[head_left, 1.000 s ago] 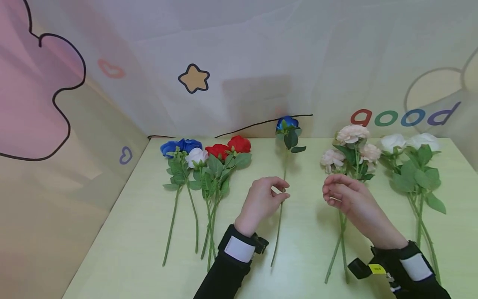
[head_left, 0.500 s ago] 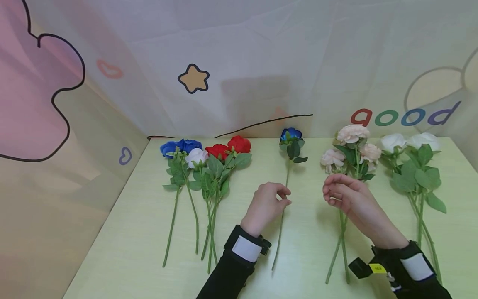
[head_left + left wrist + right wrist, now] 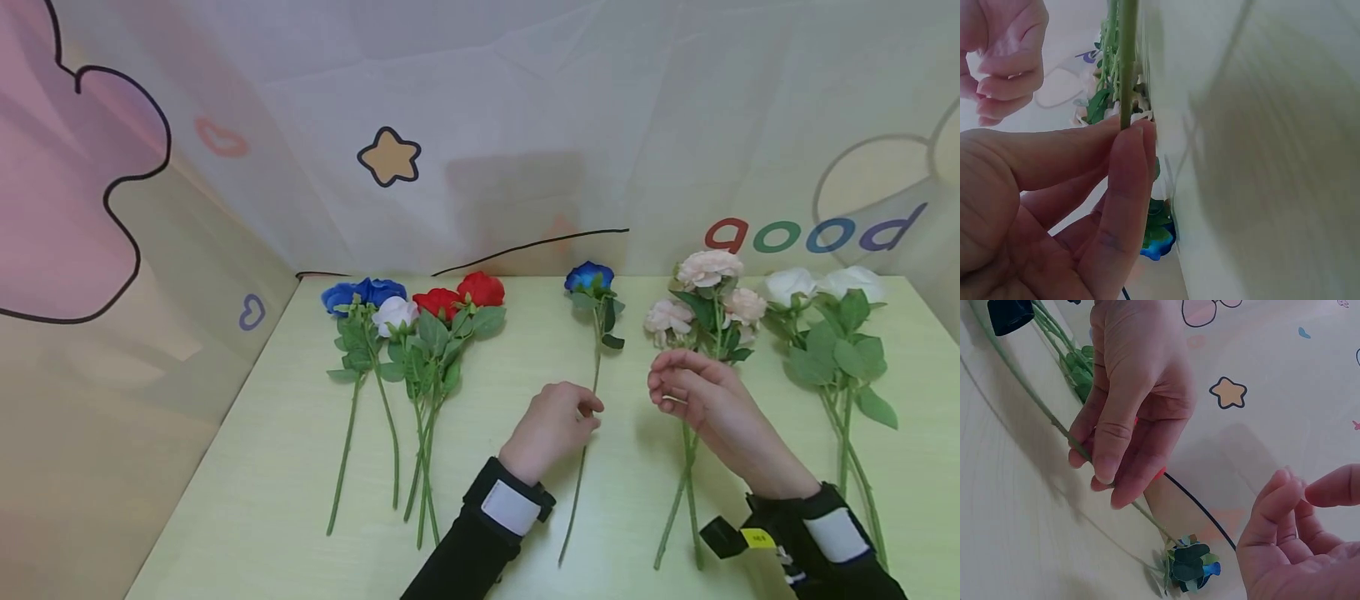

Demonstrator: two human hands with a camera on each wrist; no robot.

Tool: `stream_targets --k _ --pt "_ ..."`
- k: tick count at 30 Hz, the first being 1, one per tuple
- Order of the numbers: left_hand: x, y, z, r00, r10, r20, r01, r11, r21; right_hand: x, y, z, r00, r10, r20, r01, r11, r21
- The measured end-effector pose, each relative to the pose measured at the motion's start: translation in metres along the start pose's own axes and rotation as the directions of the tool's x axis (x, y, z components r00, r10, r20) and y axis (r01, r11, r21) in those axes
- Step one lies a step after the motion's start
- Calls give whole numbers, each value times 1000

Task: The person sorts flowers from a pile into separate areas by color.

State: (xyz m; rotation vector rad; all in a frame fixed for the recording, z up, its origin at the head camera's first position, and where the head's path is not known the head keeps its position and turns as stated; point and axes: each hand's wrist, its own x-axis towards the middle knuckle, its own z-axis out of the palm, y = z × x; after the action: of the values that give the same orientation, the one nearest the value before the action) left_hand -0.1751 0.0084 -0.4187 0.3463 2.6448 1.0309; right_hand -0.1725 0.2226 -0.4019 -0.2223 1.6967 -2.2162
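My left hand [image 3: 551, 429] pinches the thin green stem of a blue artificial rose [image 3: 589, 276] between thumb and fingers. In the left wrist view the stem [image 3: 1127, 62] runs down to the fingertips, close to the table. The bloom points toward the back of the table, with dark leaves [image 3: 611, 333] just below it. Over the stems of a pale pink bunch [image 3: 708, 271] hovers my right hand [image 3: 701, 400], its fingers loosely bent around nothing. The right wrist view shows that same right hand [image 3: 1300, 537] apart from the rose stem.
At the left lie blue roses [image 3: 365, 294], a pale white rose [image 3: 395, 316] and red roses [image 3: 481, 289], their stems crossing. White roses [image 3: 850, 284] lie at the far right. A printed cloth backdrop [image 3: 510, 92] rises behind the table [image 3: 247, 500].
My left hand has moved right and nearer to me, drawing the blue rose along. Its bloom has come down and turned a little. My right hand has stayed put.
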Motion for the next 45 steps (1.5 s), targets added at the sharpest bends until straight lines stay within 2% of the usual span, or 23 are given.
stream_targets --k 10,16,21,24,29,35,45 --pt "0 0 7 998 2 60 -5 999 47 1 -1 2 1000 5 4 -5 1000 -20" --pt "-2 -4 -1 1000 -28 14 28 1000 3 1 -1 2 1000 20 -3 -20 999 -35" --pt "-3 -7 -9 998 -61 -34 62 998 10 1 -1 2 1000 17 1 -17 999 -30" --pt "-3 -7 -11 997 -68 -42 68 998 4 1 0 2 1000 15 0 -15 1000 -25" --pt "-2 -6 -7 999 -43 -15 43 999 15 0 0 1 1000 20 -9 -21 1000 -18" --pt "-3 -2 -1 999 17 37 -19 998 60 0 1 2 1000 7 4 -7 1000 -5" --pt "-4 0 -1 998 63 14 -64 994 85 0 1 2 1000 9 3 -9 1000 -24"
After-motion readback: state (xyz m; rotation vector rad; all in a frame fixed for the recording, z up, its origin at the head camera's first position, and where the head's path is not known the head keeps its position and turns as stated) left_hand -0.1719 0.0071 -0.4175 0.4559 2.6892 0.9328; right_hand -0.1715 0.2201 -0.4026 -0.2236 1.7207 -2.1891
